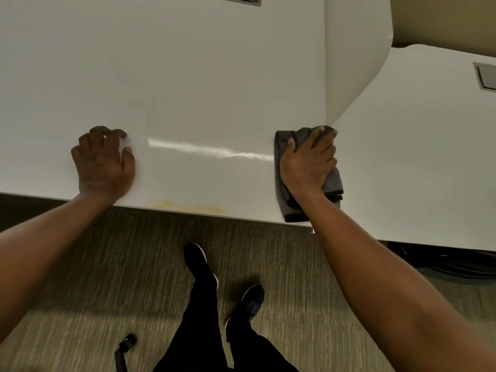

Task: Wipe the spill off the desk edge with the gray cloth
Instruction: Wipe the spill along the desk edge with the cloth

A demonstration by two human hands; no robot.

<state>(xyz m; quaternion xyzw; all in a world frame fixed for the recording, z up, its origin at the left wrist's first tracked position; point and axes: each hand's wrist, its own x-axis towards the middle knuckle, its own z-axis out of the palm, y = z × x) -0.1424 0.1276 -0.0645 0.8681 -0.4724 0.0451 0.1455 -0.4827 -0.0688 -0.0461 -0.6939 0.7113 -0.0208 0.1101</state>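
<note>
A yellowish spill [188, 206] lies along the near edge of the white desk [204, 76], between my two hands. My right hand [308, 162] presses down on the folded gray cloth [288, 202], which lies on the desk near its right front corner, to the right of the spill and apart from it. The cloth shows above my fingers and below my palm. My left hand [103, 162] rests on the desk to the left of the spill, fingers bent and spread, holding nothing.
A second white desk [416, 170] adjoins on the right, with a gray cable hatch [487, 79]. Below the edge is striped carpet [107, 277], my legs and dark shoes [200, 261], and a chair caster [126, 345] at bottom left.
</note>
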